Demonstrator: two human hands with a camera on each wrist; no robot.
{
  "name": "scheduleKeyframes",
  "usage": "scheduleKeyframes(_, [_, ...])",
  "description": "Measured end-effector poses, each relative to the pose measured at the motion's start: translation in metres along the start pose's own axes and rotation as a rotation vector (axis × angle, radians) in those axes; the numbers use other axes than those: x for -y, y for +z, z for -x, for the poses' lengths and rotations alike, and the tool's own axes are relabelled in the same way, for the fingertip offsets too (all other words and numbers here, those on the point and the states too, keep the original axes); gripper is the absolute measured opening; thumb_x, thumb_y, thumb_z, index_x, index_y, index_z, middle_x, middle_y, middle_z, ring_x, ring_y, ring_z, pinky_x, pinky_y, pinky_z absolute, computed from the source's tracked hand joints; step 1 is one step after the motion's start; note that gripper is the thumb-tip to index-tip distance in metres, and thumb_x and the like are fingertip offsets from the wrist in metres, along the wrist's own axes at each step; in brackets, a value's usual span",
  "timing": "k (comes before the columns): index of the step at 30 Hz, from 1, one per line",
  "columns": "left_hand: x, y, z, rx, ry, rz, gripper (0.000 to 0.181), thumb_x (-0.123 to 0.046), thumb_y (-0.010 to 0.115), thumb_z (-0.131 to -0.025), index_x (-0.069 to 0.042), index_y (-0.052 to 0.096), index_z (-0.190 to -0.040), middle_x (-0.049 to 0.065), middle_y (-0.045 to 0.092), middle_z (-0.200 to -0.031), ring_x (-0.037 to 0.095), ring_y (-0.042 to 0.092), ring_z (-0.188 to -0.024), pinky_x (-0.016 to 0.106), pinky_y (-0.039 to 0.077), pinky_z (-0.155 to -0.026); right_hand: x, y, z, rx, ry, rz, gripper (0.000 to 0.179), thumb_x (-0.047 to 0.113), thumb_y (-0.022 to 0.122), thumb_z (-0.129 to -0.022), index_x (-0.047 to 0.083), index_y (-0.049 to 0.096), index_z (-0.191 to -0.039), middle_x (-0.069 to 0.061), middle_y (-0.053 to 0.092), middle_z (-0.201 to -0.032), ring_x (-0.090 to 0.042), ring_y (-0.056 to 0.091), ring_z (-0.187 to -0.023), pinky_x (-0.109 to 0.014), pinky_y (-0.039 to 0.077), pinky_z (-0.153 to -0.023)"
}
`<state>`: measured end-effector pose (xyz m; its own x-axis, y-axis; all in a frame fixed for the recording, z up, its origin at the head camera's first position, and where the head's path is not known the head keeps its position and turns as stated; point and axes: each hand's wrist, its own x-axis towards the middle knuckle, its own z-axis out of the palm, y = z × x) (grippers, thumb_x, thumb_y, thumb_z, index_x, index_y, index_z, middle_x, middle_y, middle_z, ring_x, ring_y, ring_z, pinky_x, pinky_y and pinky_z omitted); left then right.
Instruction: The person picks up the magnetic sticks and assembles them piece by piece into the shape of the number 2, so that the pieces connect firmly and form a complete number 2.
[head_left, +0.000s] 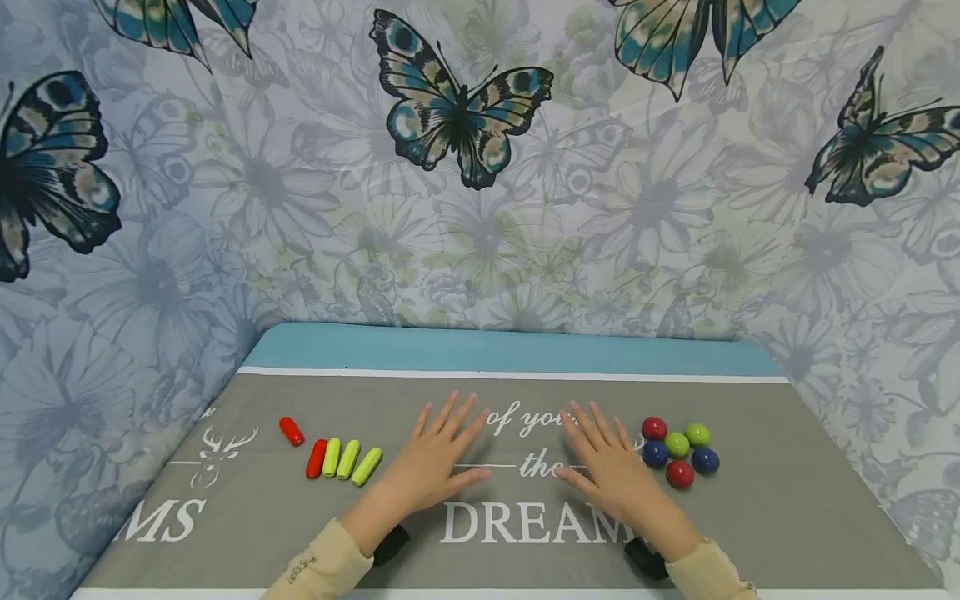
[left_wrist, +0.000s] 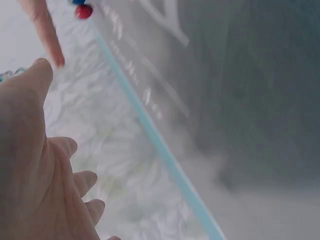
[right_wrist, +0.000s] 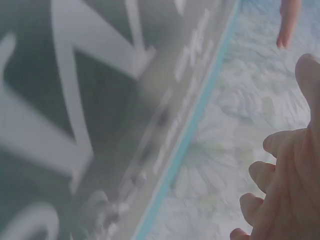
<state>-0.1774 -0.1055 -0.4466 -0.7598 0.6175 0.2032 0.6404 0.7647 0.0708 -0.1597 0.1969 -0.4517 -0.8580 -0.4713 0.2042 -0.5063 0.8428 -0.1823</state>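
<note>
Sticks (head_left: 348, 459) lie left of and beyond the DREAM print (head_left: 528, 523), long axes mostly running near-to-far, so my left hand (head_left: 433, 463) is closer; balls (head_left: 678, 445) sit beyond its right end, by my right hand (head_left: 615, 468). I've got both hands spread wide, holding nothing, can't tell if they're touching the mat (head_left: 787, 500).

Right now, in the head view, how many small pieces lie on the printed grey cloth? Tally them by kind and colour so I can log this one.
Red sticks: 2
Yellow-green sticks: 3
Red balls: 2
Green balls: 2
Dark blue balls: 2
Total: 11
</note>
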Motion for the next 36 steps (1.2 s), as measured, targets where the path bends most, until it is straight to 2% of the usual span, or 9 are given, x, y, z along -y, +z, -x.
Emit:
scheduleKeyframes(6, [0.015, -0.018, 0.012, -0.060, -0.083, 0.028, 0.079, -0.057, 0.051, -0.089, -0.021, 0.019, -0.151, 0.009, 0.008, -0.154, 0.030, 0.003, -0.139, 0.057, 0.008, -0.106, -0.014, -0.024, 0.015, -0.023, 0.039, -0.003, 0.076, 0.051, 0.048, -0.094, 0.011, 0.016, -0.151, -0.011, 0.012, -0.154, -0.034, 0.006, -0.138, -0.050, 0.001, -0.108])
scheduleKeyframes(10, [0.033, -0.027, 0.026, -0.057, -0.175, 0.068, 0.080, -0.055, 0.053, -0.089, -0.021, 0.015, -0.151, 0.008, 0.006, -0.155, 0.029, 0.001, -0.139, 0.058, 0.007, -0.105, -0.028, -0.036, 0.030, -0.039, 0.077, 0.002, 0.077, 0.048, 0.048, -0.095, 0.011, 0.011, -0.151, -0.013, 0.008, -0.154, -0.034, 0.004, -0.138, -0.047, -0.002, -0.109])
scheduleKeyframes(13, [0.046, -0.032, 0.040, -0.062, -0.243, 0.110, 0.081, -0.053, 0.055, -0.089, -0.017, 0.017, -0.151, 0.011, 0.009, -0.154, 0.032, 0.005, -0.139, 0.060, 0.010, -0.104, -0.040, -0.042, 0.045, -0.093, 0.092, 0.010, 0.077, 0.043, 0.051, -0.095, 0.009, 0.011, -0.151, -0.014, 0.007, -0.154, -0.032, 0.002, -0.139, -0.049, 0.000, -0.108])
scheduleKeyframes(18, [0.062, -0.030, 0.068, -0.083, -0.304, 0.251, 0.080, -0.042, 0.062, -0.089, -0.012, 0.020, -0.150, 0.019, 0.021, -0.150, 0.041, 0.027, -0.131, 0.061, 0.026, -0.098, -0.059, -0.048, 0.073, -0.199, 0.116, -0.077, 0.075, 0.027, 0.066, -0.088, 0.002, 0.026, -0.147, -0.023, 0.022, -0.148, -0.040, 0.015, -0.135, -0.061, 0.020, -0.100])
scheduleKeyframes(22, [0.069, -0.024, 0.087, -0.109, -0.328, 0.355, 0.075, -0.030, 0.070, -0.085, -0.006, 0.032, -0.146, 0.020, 0.036, -0.142, 0.041, 0.035, -0.126, 0.063, 0.029, -0.095, -0.070, -0.050, 0.090, -0.247, 0.176, -0.172, 0.064, 0.014, 0.073, -0.082, -0.001, 0.043, -0.137, -0.028, 0.040, -0.136, -0.048, 0.037, -0.121, -0.063, 0.035, -0.087])
scheduleKeyframes(25, [0.074, -0.019, 0.096, -0.128, -0.334, 0.375, 0.067, -0.026, 0.073, -0.082, -0.001, 0.045, -0.138, 0.020, 0.044, -0.136, 0.039, 0.035, -0.127, 0.066, 0.021, -0.096, -0.074, -0.047, 0.095, -0.315, 0.190, -0.156, 0.053, 0.006, 0.076, -0.076, -0.003, 0.055, -0.124, -0.027, 0.053, -0.122, -0.048, 0.051, -0.106, -0.060, 0.041, -0.081])
scheduleKeyframes(29, [0.078, -0.014, 0.100, -0.105, -0.335, 0.384, 0.061, -0.027, 0.076, -0.079, 0.002, 0.054, -0.129, 0.019, 0.048, -0.134, 0.039, 0.032, -0.129, 0.070, 0.015, -0.094, -0.077, -0.039, 0.098, -0.417, 0.171, -0.115, 0.046, -0.002, 0.080, -0.066, -0.002, 0.065, -0.110, -0.021, 0.064, -0.103, -0.038, 0.062, -0.087, -0.048, 0.050, -0.071])
scheduleKeyframes(32, [0.080, -0.011, 0.099, -0.080, -0.334, 0.396, 0.060, -0.028, 0.077, -0.077, 0.001, 0.057, -0.125, 0.017, 0.050, -0.132, 0.039, 0.031, -0.129, 0.070, 0.012, -0.094, -0.078, -0.035, 0.098, -0.421, 0.175, -0.123, 0.043, -0.001, 0.081, -0.064, -0.001, 0.068, -0.106, -0.018, 0.067, -0.097, -0.034, 0.064, -0.080, -0.043, 0.052, -0.066])
scheduleKeyframes(36, [0.082, -0.008, 0.095, -0.070, -0.331, 0.397, 0.057, -0.026, 0.079, -0.075, 0.000, 0.060, -0.123, 0.016, 0.053, -0.129, 0.040, 0.031, -0.129, 0.071, 0.012, -0.094, -0.080, -0.032, 0.096, -0.344, 0.241, -0.180, 0.041, 0.003, 0.080, -0.069, -0.001, 0.067, -0.108, -0.022, 0.065, -0.100, -0.037, 0.063, -0.085, -0.049, 0.051, -0.070])
